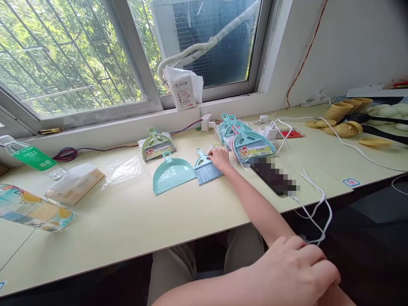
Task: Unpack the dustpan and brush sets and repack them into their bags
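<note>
1. The brush (207,173) lies flat on the surface (127,227) at the centre of the frame, its loop handle toward the top and its bristles toward the bottom; the handle-to-bristle axis runs roughly up and down the frame, leaning slightly.
2. The right hand (220,159) is the nearer one, coming in from the lower right. Its bent fingers touch the brush's upper right side; I cannot tell whether they are clamped on it or only resting there.
3. The left hand (301,265), at lower right, lies over the right forearm (258,202) with fingers curled; how firmly it grips is hidden. From it, the brush lies well apart, toward the upper left.
4. The dustpan (175,174) sits just left of the brush, handle also upward, its left end lower in the frame.
5. Wrapped sets (250,142) lie right of the right hand, with the phone (267,174) just below them.
6. A clear bag (123,171) lies farther left.
</note>
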A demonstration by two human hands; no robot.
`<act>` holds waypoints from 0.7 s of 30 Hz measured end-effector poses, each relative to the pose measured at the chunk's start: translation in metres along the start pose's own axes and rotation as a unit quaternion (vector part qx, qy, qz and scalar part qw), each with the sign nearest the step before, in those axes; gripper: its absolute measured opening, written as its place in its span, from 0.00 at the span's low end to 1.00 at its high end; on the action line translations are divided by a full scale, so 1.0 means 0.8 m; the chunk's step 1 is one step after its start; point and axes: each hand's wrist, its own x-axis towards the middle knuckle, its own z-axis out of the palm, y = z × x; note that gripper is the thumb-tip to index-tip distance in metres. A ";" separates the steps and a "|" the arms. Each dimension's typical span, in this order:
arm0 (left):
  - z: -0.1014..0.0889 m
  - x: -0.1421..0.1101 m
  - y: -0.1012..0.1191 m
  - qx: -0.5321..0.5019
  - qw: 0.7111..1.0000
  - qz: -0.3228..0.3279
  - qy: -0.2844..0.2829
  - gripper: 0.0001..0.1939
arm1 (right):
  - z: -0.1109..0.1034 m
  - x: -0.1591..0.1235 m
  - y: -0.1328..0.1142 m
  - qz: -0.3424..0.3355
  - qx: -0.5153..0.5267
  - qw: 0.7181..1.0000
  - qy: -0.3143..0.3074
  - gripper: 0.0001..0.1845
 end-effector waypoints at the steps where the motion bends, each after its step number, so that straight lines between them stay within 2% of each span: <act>1: -0.004 0.000 0.004 -0.016 1.000 0.018 -0.006 0.14 | 0.000 0.000 0.000 0.000 0.001 1.000 -0.001 0.07; 4: -0.016 -0.001 0.001 -0.026 0.999 0.042 -0.003 0.15 | -0.001 0.000 0.000 0.000 0.000 1.000 -0.004 0.07; 10: -0.013 -0.005 -0.023 0.076 0.995 -0.067 0.026 0.12 | -0.001 0.000 -0.001 0.004 -0.002 1.000 -0.003 0.07; 16: -0.008 -0.015 -0.011 0.074 0.997 0.000 -0.004 0.13 | -0.001 -0.001 -0.003 0.001 -0.007 1.000 -0.001 0.07; 18: -0.008 -0.016 -0.019 0.081 0.997 -0.006 0.009 0.13 | 0.000 -0.001 -0.002 0.000 -0.008 1.000 -0.002 0.07; 21: -0.006 -0.014 -0.037 0.125 0.989 -0.055 0.057 0.13 | 0.001 0.000 -0.001 0.000 -0.005 1.000 -0.001 0.07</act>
